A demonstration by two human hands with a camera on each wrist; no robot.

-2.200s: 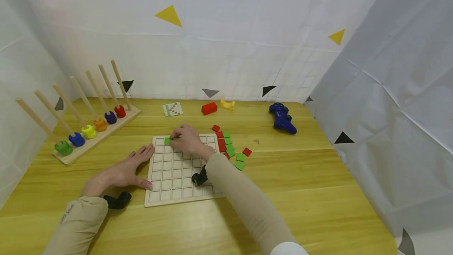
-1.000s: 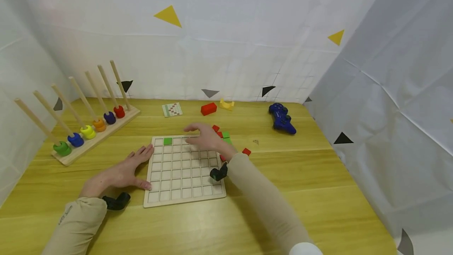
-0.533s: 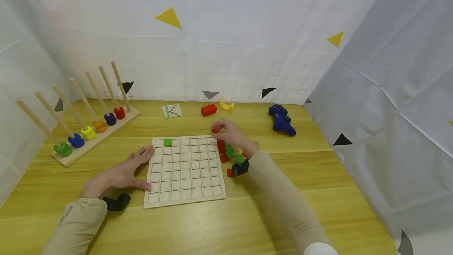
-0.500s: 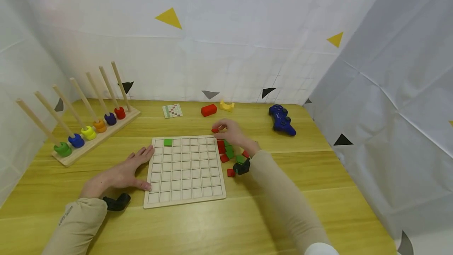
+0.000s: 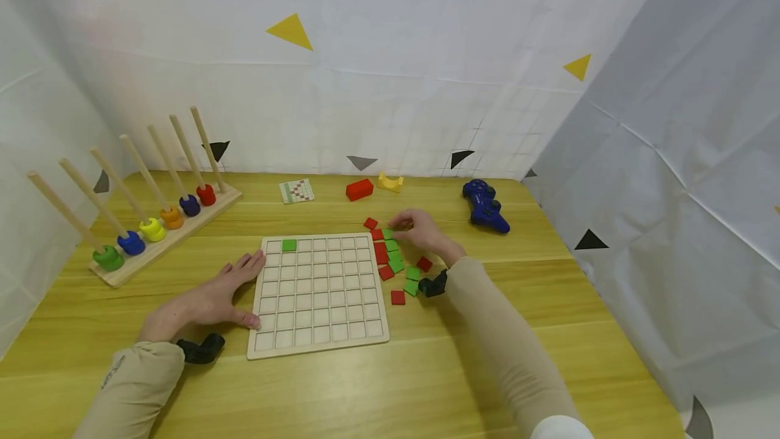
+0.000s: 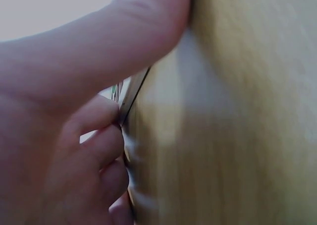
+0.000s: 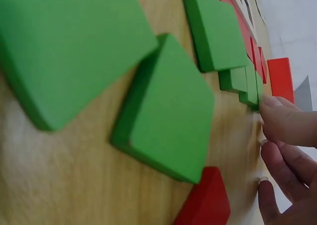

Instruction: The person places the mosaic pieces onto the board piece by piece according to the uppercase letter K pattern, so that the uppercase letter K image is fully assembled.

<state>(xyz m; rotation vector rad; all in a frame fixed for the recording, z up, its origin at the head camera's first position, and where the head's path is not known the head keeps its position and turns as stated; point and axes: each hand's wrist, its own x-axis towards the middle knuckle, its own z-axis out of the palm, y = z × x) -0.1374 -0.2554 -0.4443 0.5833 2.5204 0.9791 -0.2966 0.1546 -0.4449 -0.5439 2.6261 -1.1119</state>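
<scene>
In the head view my left hand (image 5: pixel 213 297) lies with spread fingers against the left edge of a wooden grid board (image 5: pixel 323 349). One green tile (image 5: pixel 289 245) sits in the board's back row, second cell from the left. My right hand (image 5: pixel 423 234) is over the tiles at the board's right edge, thumb and fingertips apart, beside a green tile (image 5: pixel 388 233). In the right wrist view the thumb (image 7: pixel 285 121) is close to the far end of a row of green tiles (image 7: pixel 237 80); whether it touches them is unclear. Nothing shows between the fingers.
Red tiles (image 5: pixel 380 253) and green tiles lie right of the board. Behind stand a red block (image 5: pixel 359 190), a yellow arch block (image 5: pixel 391 182) and a patterned card (image 5: pixel 297 190). A blue game controller (image 5: pixel 485 206) lies right; a pegged ring stand (image 5: pixel 177 227) stands left.
My right hand has let go of the green tile on the board and moved right, past the small red tile, to the green tiles. My left hand has stayed at the board's edge.
</scene>
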